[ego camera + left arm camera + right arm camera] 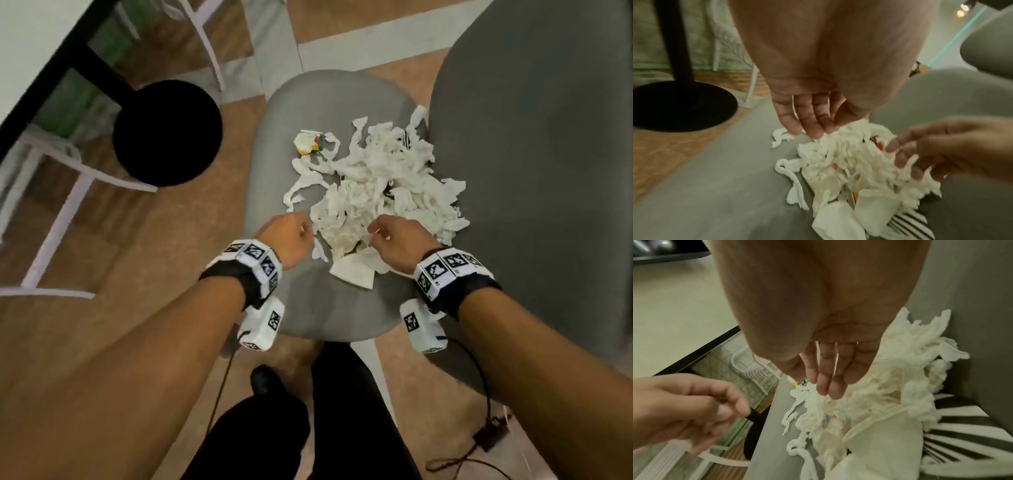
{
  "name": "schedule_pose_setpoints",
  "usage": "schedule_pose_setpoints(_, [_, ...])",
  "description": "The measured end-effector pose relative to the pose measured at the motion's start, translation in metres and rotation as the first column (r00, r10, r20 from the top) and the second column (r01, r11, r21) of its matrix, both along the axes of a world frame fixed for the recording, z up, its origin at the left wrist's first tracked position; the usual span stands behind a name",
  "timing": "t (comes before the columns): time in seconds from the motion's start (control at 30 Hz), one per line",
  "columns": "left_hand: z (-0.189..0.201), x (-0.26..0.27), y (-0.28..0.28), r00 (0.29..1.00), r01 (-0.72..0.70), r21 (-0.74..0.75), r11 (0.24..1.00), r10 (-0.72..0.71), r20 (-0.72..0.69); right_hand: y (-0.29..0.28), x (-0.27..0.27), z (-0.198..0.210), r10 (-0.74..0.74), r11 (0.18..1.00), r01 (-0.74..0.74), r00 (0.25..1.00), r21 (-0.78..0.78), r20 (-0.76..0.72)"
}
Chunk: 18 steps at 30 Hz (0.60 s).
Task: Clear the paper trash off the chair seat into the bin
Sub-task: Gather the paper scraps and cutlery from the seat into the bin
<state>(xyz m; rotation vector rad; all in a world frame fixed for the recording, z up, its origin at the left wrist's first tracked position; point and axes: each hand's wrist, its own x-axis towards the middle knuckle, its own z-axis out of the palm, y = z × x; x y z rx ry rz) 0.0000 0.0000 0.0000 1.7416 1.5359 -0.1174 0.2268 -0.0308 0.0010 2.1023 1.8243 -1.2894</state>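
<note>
Both wrists strapped with marker blocks, left hand (292, 240) fingers straight and loose, tips brushing the shredded paper pile (373, 185), right hand (399, 241) fingers relaxed just over it, pile on the grey chair seat (270, 192), striped scrap mostly buried, bin nowhere obvious, black round table base (167, 133) further left.

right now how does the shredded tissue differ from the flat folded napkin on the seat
The shredded tissue is torn into tangled strips heaped across the chair seat; the folded napkin is one smooth, flat piece. The tissue spreads toward the backrest, the napkin lies nearest the person. Both are white paper.
</note>
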Motion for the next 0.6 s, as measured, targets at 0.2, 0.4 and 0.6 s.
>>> schedule_pose_setpoints(0.2, [-0.064, 0.03, 0.009, 0.973, 0.207, -0.162, 0.965, -0.22, -0.069, 0.018, 0.009, -0.025, 0.008, 0.998, -0.004, 0.998, -0.068, 0.057])
schedule_pose_setpoints(0.4, [-0.101, 0.034, 0.042, 0.959, 0.253, 0.091, 0.963, -0.236, -0.159, 0.011, 0.007, -0.031, 0.073, 0.997, -0.071, 0.994, -0.02, 0.078])
schedule_pose_setpoints(0.6, [-0.123, 0.058, 0.07, 0.943, 0.323, 0.02, 0.946, -0.32, -0.09, 0.021, 0.016, -0.039, 0.067, 0.993, -0.081, 0.986, 0.091, 0.151])
